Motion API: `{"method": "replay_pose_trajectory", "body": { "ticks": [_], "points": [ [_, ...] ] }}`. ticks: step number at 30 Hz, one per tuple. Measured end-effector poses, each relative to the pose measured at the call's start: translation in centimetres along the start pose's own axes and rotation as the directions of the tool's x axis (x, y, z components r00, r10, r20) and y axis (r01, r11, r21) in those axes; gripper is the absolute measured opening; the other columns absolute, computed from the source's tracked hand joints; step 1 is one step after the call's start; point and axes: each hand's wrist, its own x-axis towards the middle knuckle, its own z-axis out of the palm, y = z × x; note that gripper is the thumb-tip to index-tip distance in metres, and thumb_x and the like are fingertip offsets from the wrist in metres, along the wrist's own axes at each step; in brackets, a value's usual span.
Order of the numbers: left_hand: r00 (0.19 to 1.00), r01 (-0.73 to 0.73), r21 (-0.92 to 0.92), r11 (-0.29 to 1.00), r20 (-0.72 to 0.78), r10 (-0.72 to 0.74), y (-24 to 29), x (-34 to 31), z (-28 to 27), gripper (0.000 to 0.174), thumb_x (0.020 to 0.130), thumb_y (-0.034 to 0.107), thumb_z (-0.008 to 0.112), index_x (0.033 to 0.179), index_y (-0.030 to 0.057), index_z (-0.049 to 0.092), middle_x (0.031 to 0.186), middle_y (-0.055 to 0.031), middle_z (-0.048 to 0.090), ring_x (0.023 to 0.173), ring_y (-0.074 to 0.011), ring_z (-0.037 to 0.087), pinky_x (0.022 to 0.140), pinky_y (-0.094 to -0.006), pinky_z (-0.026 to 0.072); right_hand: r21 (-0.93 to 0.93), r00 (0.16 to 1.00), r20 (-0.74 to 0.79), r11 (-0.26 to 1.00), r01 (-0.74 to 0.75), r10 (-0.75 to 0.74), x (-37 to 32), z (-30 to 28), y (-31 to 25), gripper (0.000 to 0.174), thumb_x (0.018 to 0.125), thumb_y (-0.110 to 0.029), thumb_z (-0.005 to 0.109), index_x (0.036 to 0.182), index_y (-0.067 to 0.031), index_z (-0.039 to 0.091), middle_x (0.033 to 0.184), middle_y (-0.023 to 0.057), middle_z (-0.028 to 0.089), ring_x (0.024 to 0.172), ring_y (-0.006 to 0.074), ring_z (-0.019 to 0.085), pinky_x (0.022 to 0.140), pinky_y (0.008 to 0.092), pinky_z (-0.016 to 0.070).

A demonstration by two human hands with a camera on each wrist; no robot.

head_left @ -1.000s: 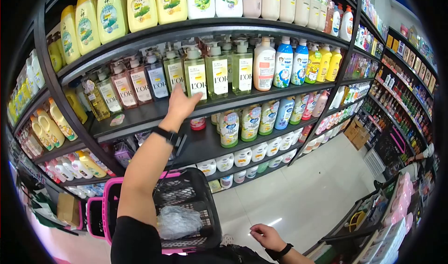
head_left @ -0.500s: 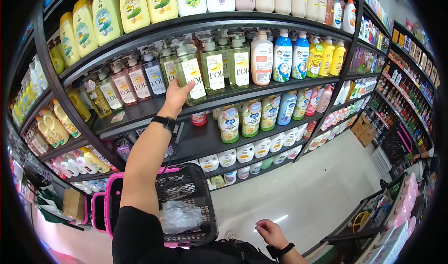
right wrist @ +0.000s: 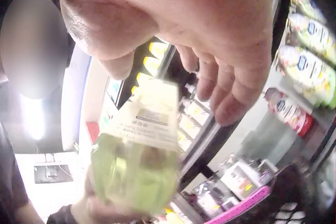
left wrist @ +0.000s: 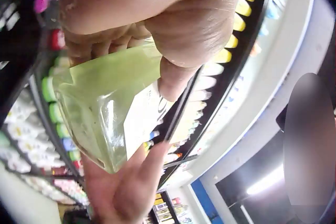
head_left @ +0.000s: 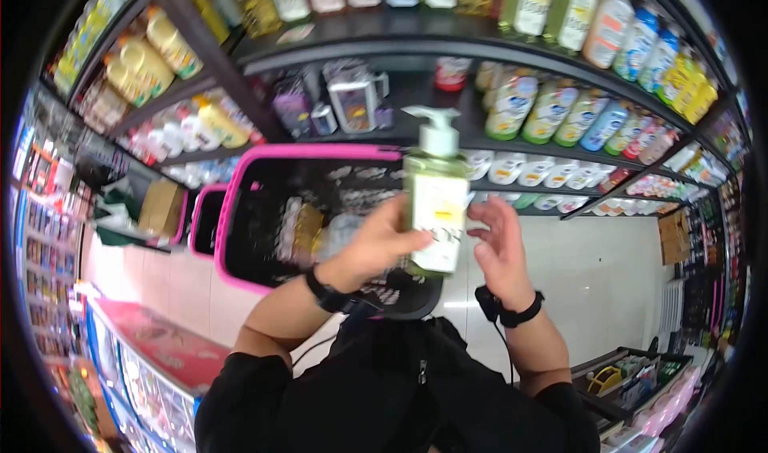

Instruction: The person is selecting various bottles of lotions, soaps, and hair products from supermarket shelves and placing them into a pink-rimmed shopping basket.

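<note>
Bottle point(head_left: 440, 201) is held low on its body by the left grip point(head_left: 374, 245), near the relaxed right grip point(head_left: 504, 249).

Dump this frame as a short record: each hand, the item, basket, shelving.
left hand: grips green pump bottle
right hand: beside the bottle, fingers loosely curled, not gripping; contact unclear
bottle label: white, facing head camera
basket: black, pink rim; contents blurred, partly hidden by left hand
shelf: dark, bearing rows of bottles
</note>
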Motion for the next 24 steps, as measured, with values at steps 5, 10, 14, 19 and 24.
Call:
{"method": "replay_pose_trajectory", "body": {
  "ticks": [5,10,14,19,24],
  "points": [
    [0.986,0.158,0.119,0.98,0.039,-0.163,-4.8,-3.9,-2.4,0.076,0.086,0.016,0.08,0.146,-0.0043,0.038,0.127,-0.0131,0.061,0.115,-0.0209,0.061,0.101,-0.0367,0.0497,0.052,0.937,0.027,0.936,-0.349,0.348,2.5,5.1,-0.4,0.073,0.085,-0.009,0.076,0.143,0.0016,0.034,0.129,0.0141,0.058,0.116,0.0209,0.06,0.098,0.036,0.0504],
    [0.978,0.083,0.507,0.858,0.124,-0.168,1.0,-5.5,-8.3,0.08,0.084,0.016,0.081,0.148,0.0007,0.035,0.136,-0.0133,0.054,0.128,-0.021,0.052,0.103,-0.0381,0.0479,-0.014,0.943,0.04,0.944,-0.331,0.331,0.9,10.8,1.8,0.077,0.079,-0.01,0.083,0.14,0.0011,0.038,0.126,0.0141,0.059,0.117,0.0212,0.06,0.099,0.0367,0.0502],
    [0.959,-0.269,0.637,0.723,0.247,0.139,6.9,-7.5,-13.1,0.082,0.08,0.018,0.084,0.148,0.0046,0.04,0.14,-0.0161,0.051,0.127,-0.0281,0.055,0.101,-0.0397,0.0481,-0.503,0.953,0.065,0.834,-0.225,0.296,1.3,15.6,3.3,0.072,0.077,-0.022,0.085,0.133,-0.001,0.046,0.118,0.0194,0.063,0.109,0.0323,0.065,0.092,0.0388,0.0516],
    [0.867,-0.445,0.829,0.339,0.494,-0.07,10.3,-8.3,-17.3,0.05,0.086,0.021,0.075,0.129,0.006,0.056,0.112,-0.0159,0.064,0.104,-0.0368,0.064,0.087,-0.0444,0.0521,-0.616,0.943,0.182,0.78,-0.111,0.278,2.3,21.7,3.6,0.062,0.079,-0.021,0.082,0.128,-0.0027,0.048,0.111,0.0213,0.065,0.104,0.0409,0.065,0.086,0.045,0.0532],
    [0.842,-0.362,0.923,0.133,0.385,-0.378,10.6,-8.7,-19.0,0.034,0.091,0.027,0.069,0.118,0.01,0.058,0.096,-0.0157,0.068,0.092,-0.0391,0.066,0.077,-0.0484,0.0521,-0.669,0.931,0.182,0.734,-0.118,0.316,1.9,24.5,6.4,0.062,0.078,-0.018,0.08,0.126,-0.0008,0.046,0.11,0.0239,0.065,0.105,0.0438,0.063,0.087,0.0478,0.0516]
  ]
}}
